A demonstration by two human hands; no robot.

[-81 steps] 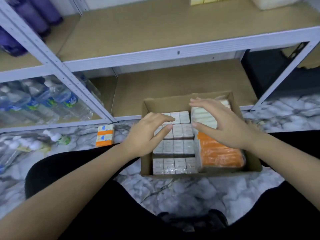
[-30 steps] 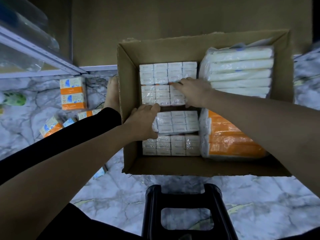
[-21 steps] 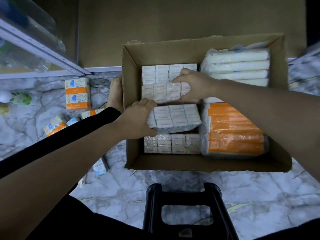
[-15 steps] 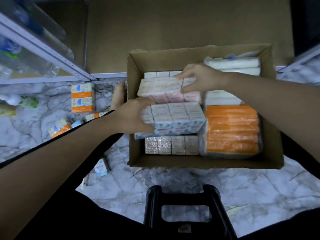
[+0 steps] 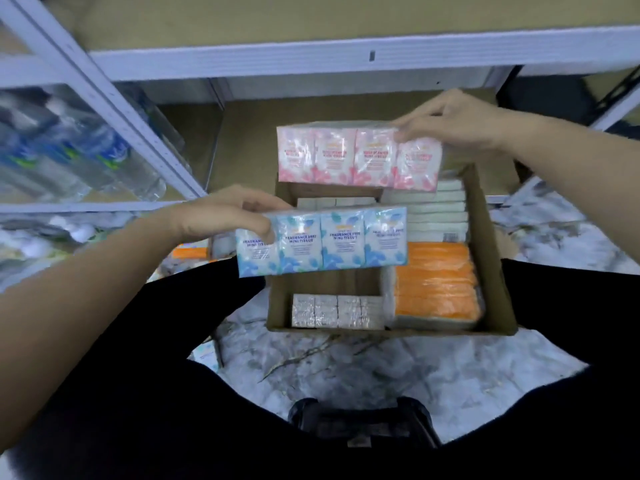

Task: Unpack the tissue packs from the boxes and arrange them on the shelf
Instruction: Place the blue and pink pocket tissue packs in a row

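An open cardboard box (image 5: 491, 258) stands on the marble floor in front of the shelf. My left hand (image 5: 228, 216) grips a blue mini-tissue pack (image 5: 332, 240) by its left end, held above the box. My right hand (image 5: 450, 121) pinches a pink mini-tissue pack (image 5: 346, 155) at its upper right corner, higher and farther back. Inside the box lie a silver-white pack (image 5: 337, 311) at the near left, an orange pack (image 5: 436, 278) at the right and white packs (image 5: 429, 211) behind it.
The white metal shelf beam (image 5: 311, 60) crosses the top, with a bare brown lower shelf board (image 5: 249, 133) behind the box. Water bottles (image 5: 79, 157) fill the left bay. Small orange packs (image 5: 190, 252) lie on the floor at left. A black stool (image 5: 363, 424) is below me.
Both hands have lifted their packs out of the box and turned them face-on; the pink pack has risen toward the shelf. My view has tilted up, so the shelf beam shows.
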